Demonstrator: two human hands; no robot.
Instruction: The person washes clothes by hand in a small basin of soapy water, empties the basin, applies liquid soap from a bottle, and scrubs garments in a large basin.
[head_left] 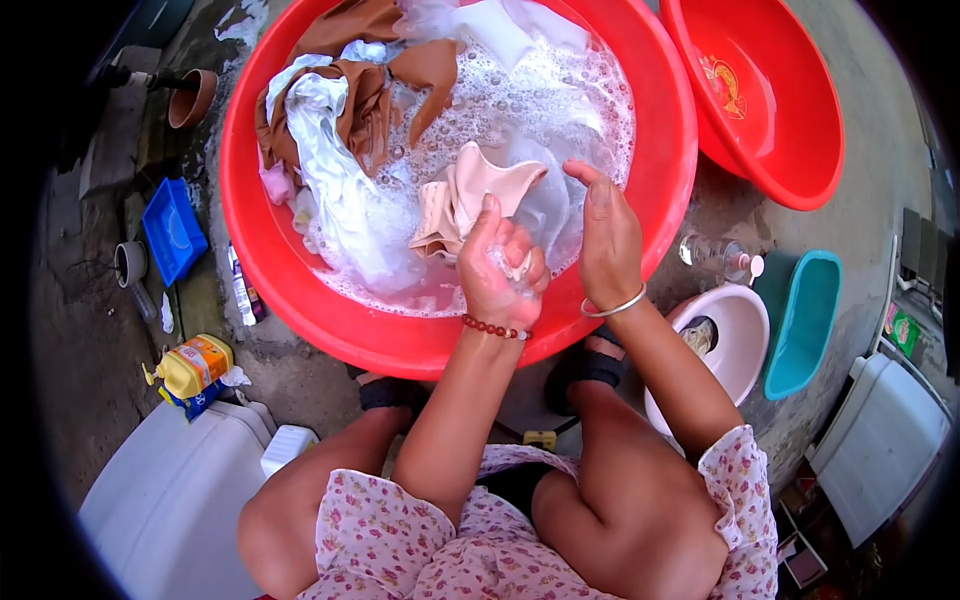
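Note:
Over a large red basin of sudsy water, my left hand is closed round a wet beige-pink cloth, which spreads out above its fingers. My right hand is beside it on the right, fingers extended and apart from the cloth, holding nothing. A white garment and a brown garment lie in the foam at the left. Pale, sheer fabric floats just behind my hands.
A second red basin stands at upper right. On the right are a clear bottle, a pink basin and a teal basin. A blue tray and yellow bottle are on the left.

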